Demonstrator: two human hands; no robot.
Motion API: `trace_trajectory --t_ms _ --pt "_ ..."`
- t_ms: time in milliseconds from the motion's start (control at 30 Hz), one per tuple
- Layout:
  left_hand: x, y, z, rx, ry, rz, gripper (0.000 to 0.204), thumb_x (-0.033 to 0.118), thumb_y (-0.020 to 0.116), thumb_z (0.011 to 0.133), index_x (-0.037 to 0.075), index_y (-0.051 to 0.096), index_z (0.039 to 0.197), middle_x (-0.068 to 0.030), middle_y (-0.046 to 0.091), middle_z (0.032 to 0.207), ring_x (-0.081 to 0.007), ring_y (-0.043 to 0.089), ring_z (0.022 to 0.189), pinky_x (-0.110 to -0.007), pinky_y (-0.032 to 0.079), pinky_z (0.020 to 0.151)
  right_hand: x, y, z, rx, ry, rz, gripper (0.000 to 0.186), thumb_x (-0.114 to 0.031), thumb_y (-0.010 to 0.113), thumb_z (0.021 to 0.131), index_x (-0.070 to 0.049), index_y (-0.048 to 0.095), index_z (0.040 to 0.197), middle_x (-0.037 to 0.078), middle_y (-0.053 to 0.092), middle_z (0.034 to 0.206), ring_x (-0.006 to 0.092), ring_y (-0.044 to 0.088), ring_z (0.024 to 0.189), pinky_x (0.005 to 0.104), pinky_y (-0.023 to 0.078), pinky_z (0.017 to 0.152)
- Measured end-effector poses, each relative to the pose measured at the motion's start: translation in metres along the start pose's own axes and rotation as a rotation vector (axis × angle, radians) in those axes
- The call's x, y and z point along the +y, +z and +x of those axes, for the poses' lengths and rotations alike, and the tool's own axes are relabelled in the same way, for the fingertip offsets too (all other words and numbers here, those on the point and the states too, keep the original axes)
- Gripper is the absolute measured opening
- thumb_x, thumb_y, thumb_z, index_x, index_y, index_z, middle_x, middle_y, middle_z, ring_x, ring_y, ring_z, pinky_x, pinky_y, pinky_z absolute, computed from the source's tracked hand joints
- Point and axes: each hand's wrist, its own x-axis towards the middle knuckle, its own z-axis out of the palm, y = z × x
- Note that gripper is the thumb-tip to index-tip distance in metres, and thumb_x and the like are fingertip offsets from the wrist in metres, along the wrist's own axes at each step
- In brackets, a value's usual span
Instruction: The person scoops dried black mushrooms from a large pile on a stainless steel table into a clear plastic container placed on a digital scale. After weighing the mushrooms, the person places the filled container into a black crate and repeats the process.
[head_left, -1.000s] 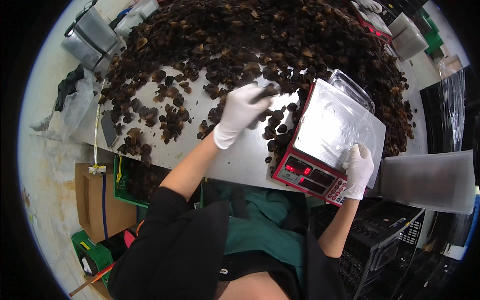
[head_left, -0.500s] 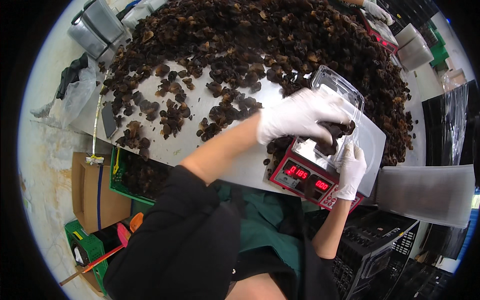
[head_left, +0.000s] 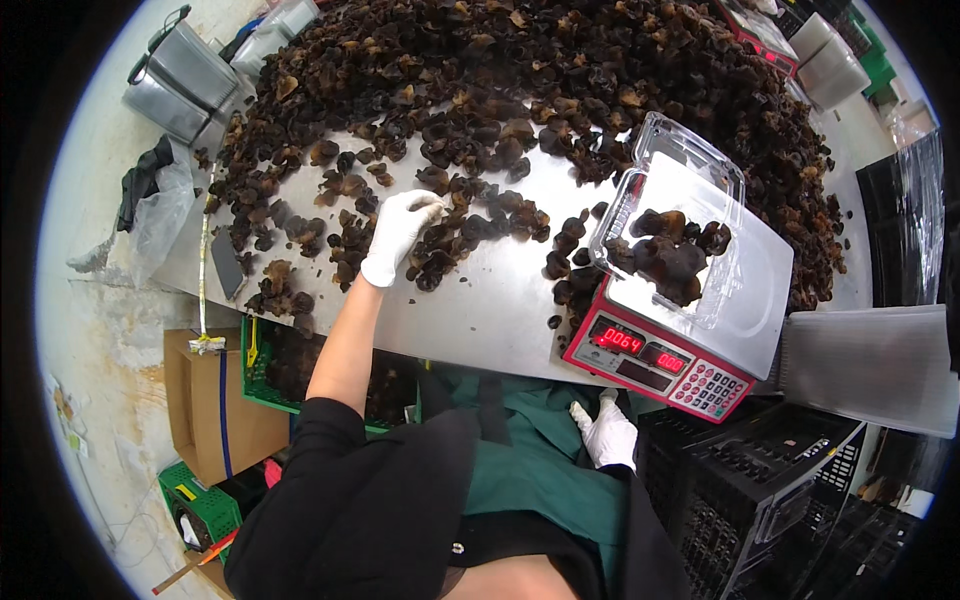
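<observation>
My left hand point(head_left: 397, 236), in a white glove, is over loose wood ear mushrooms point(head_left: 438, 257) on the metal table. Its fingers are curled together at the tips; whatever they may hold is hidden. Low by the green apron, just off the table's front edge, my gloved right hand point(head_left: 608, 436) has its fingers apart and holds nothing. To the right a red and silver digital scale point(head_left: 665, 360) carries a clear plastic clamshell box point(head_left: 625, 225) with its lid up. Several dark wood ear mushrooms point(head_left: 668, 262) lie in the box.
A large heap of wood ear mushrooms point(head_left: 560, 60) covers the table's far side. A dark flat device point(head_left: 228, 265) lies at the left edge. Below are a green crate point(head_left: 265, 390) and a cardboard box point(head_left: 195, 400); stacked clear lids point(head_left: 865, 372) and black crates point(head_left: 745, 490) stand right.
My left hand has left the box on the scale and moved left over the loose mushrooms. My right hand has let go of the box and dropped toward the apron. The scale's display has changed.
</observation>
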Motion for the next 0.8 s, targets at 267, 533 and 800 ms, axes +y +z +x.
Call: trace_trajectory --t_ms 267,533,800 --pt "0.007 0.008 -0.011 -0.031 0.193 0.245 0.024 0.014 0.071 0.085 -0.001 0.071 0.104 -0.013 0.072 0.093 -0.0211 0.068 0.087 -0.031 0.051 0.08 0.024 0.014 -0.01 0.117 -0.062 0.107 0.018 -0.022 0.063 0.092 -0.006 0.059 0.101 0.02 0.065 0.081 0.0389 0.066 0.074 0.0487 0.052 0.064" --pt "0.022 -0.047 -0.042 0.275 0.057 0.144 0.02 0.01 0.068 0.087 0.0 0.071 0.105 -0.0093 0.071 0.098 -0.0197 0.066 0.086 -0.03 0.051 0.078 -0.032 -0.144 0.03 0.724 -0.284 0.733 0.029 0.008 0.059 0.092 -0.001 0.067 0.119 0.007 0.066 0.087 0.0057 0.055 0.063 0.022 0.047 0.055" --pt "0.005 -0.031 -0.086 0.26 0.359 0.568 0.05 0.028 0.074 0.084 0.015 0.063 0.131 -0.0157 0.054 0.137 -0.0333 0.05 0.124 -0.042 0.039 0.106 -0.036 -0.185 0.114 0.842 -0.166 0.382 0.031 -0.014 0.066 0.096 -0.001 0.065 0.124 0.009 0.071 0.106 0.0126 0.063 0.083 0.0253 0.05 0.076"
